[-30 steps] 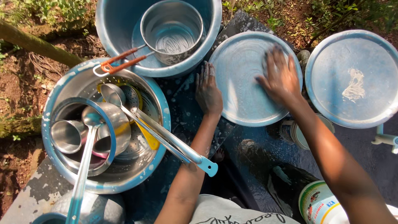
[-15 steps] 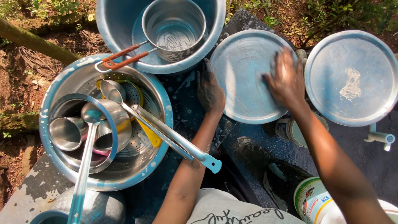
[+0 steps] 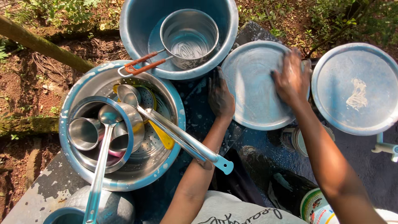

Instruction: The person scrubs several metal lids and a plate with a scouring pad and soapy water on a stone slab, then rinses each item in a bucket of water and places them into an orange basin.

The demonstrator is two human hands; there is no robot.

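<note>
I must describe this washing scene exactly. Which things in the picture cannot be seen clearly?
All in the head view:
- What the right hand presses on the round plate: hidden under the hand.
- Small tin: mostly covered by the right forearm.
- Plastic jar: cut by the bottom edge.
- Left hand fingertips: in shadow.

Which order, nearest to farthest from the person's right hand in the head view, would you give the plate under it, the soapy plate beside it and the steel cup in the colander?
From the right hand:
1. Plate under it, touching the palm.
2. Soapy plate, just to its right.
3. Steel cup, far left, lying in the colander.
</note>
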